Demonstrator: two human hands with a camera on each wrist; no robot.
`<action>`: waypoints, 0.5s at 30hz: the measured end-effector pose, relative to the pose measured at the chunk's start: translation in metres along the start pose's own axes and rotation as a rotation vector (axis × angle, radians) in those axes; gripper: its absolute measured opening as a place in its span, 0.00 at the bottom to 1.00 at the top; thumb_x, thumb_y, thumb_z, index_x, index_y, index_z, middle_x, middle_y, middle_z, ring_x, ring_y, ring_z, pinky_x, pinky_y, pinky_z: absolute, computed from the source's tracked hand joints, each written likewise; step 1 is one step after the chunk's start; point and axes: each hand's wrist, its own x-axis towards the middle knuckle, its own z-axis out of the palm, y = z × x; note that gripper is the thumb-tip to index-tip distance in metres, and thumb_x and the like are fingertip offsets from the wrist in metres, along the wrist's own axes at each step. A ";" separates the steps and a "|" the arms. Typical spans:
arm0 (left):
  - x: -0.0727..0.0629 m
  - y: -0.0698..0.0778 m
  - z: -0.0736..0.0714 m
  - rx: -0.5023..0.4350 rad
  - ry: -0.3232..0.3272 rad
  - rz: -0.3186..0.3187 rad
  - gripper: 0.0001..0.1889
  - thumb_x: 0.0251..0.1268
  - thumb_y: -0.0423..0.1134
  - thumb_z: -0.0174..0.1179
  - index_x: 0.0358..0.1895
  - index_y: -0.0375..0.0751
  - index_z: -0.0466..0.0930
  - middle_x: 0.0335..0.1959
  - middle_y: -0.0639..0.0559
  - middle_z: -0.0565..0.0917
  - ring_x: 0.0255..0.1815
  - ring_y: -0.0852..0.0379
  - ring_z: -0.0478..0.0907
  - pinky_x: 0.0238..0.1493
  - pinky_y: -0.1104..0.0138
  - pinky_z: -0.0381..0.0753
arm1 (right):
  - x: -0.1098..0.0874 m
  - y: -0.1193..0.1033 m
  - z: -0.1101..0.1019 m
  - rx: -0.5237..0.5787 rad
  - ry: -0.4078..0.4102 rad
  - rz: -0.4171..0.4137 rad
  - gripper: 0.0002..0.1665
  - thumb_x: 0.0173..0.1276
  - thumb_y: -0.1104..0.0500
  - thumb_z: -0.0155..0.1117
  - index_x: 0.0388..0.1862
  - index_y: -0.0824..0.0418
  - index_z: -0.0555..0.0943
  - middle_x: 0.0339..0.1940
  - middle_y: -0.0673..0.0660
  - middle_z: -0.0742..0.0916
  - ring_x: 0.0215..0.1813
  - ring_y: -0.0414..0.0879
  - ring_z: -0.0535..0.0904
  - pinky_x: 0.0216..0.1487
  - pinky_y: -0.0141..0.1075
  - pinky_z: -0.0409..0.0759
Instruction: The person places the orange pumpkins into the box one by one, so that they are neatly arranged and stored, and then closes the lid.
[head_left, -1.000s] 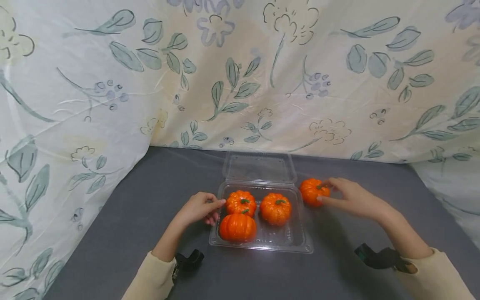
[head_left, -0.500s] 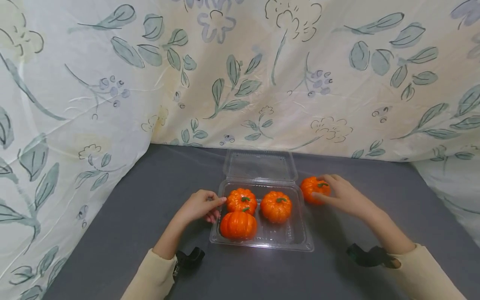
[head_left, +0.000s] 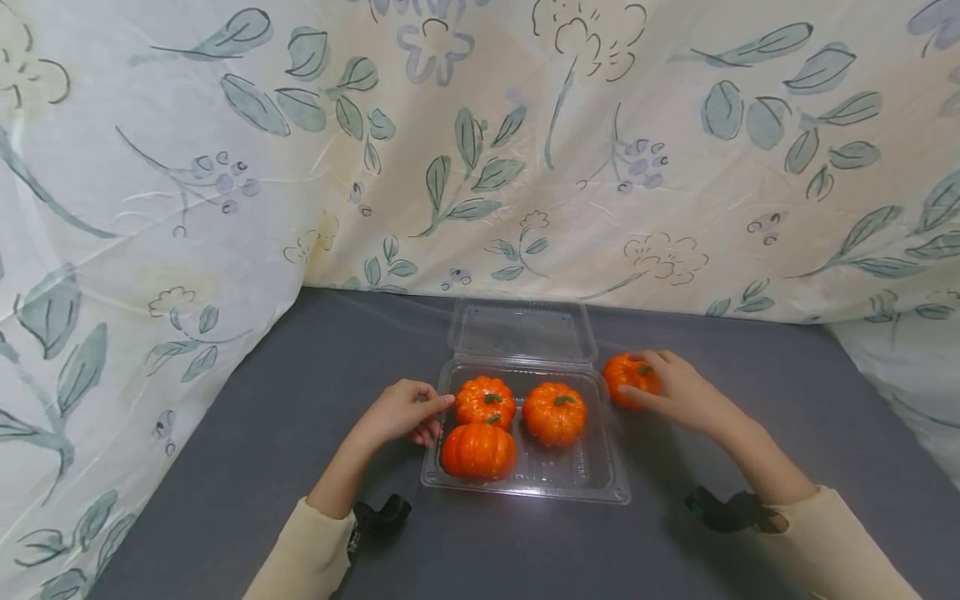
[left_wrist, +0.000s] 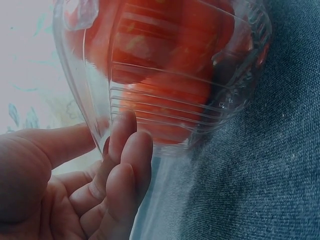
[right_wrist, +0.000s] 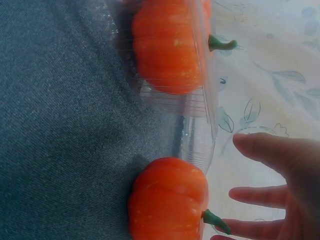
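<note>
My left hand [head_left: 405,410] pinches the left rim of a clear plastic clamshell container [head_left: 525,492] between thumb and fingers; the left wrist view shows the thumb [left_wrist: 70,142] on one side of the wall and the fingertips [left_wrist: 127,145] on the other. Three small orange pumpkins sit inside: two touching at the left, one plain pumpkin [head_left: 478,452] in front of a glossy one [head_left: 483,400], and another pumpkin [head_left: 555,414] at the right. Outside, beside the container's right wall, stands a fourth pumpkin [right_wrist: 167,200] with a green stem. Over it, fingers spread, hovers my right hand [head_left: 682,390].
The container's lid [head_left: 525,329] lies folded back behind its base. A dark grey cloth [head_left: 337,333] covers the table. Floral fabric [head_left: 480,167] hangs at the back and sides. A black wrist camera [head_left: 382,515] is strapped at the left sleeve, with another [head_left: 727,510] at the right.
My right hand has shifted slightly left, further over the pumpkin outside the container. The left hand keeps its hold on the rim, and the pumpkins stay where they were.
</note>
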 end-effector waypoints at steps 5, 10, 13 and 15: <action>0.000 0.000 0.001 0.001 0.003 -0.002 0.16 0.66 0.46 0.55 0.29 0.34 0.78 0.15 0.49 0.80 0.12 0.59 0.76 0.20 0.61 0.81 | 0.002 0.001 0.004 -0.008 0.007 0.006 0.37 0.63 0.44 0.60 0.59 0.71 0.68 0.56 0.74 0.72 0.53 0.67 0.70 0.49 0.61 0.72; -0.001 0.000 0.002 -0.001 0.002 0.000 0.16 0.66 0.46 0.55 0.30 0.34 0.78 0.14 0.49 0.80 0.12 0.59 0.76 0.20 0.61 0.81 | 0.003 0.003 0.008 -0.022 0.008 0.021 0.37 0.63 0.44 0.60 0.60 0.71 0.67 0.57 0.75 0.70 0.55 0.68 0.68 0.50 0.63 0.71; -0.001 0.001 0.002 -0.001 0.004 0.001 0.16 0.66 0.46 0.55 0.29 0.34 0.77 0.14 0.49 0.80 0.12 0.59 0.76 0.21 0.61 0.81 | 0.004 0.005 0.010 -0.032 0.010 0.025 0.38 0.63 0.44 0.60 0.60 0.72 0.67 0.57 0.76 0.70 0.55 0.68 0.67 0.49 0.63 0.71; -0.002 0.001 0.002 0.001 0.006 0.004 0.16 0.66 0.46 0.55 0.29 0.34 0.77 0.14 0.49 0.79 0.12 0.59 0.76 0.21 0.60 0.81 | 0.004 0.006 0.011 -0.038 0.010 0.028 0.39 0.63 0.44 0.60 0.60 0.72 0.67 0.57 0.76 0.70 0.55 0.68 0.67 0.49 0.63 0.71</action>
